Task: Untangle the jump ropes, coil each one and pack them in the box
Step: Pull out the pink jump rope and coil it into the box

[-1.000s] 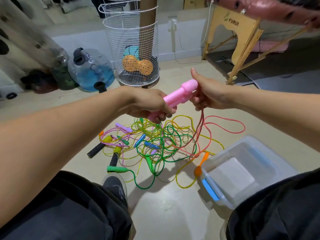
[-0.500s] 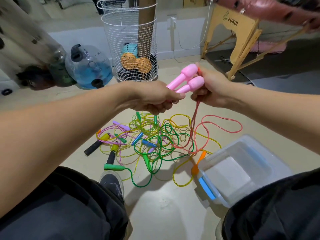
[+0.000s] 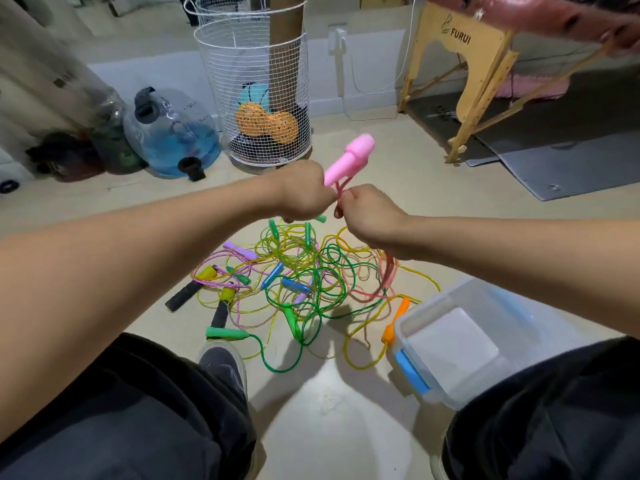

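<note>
My left hand grips the pink jump rope handles, which stick up and to the right out of my fist. My right hand pinches the pink rope cord just below the handles; the cord hangs down under my wrist to the pink loops on the floor. Below lies a tangle of jump ropes in green, yellow and purple, with green, blue, purple, black and orange handles. A clear plastic box with a blue latch stands open at the lower right.
A white wire basket with balls stands behind the tangle, beside a blue water jug. A wooden table frame and grey mat are at the right. My knees and a shoe fill the foreground.
My left hand has taken both pink handles together into its fist. My right hand has let go of the handle and slid down onto the pink cord. Both hands have dropped lower.
</note>
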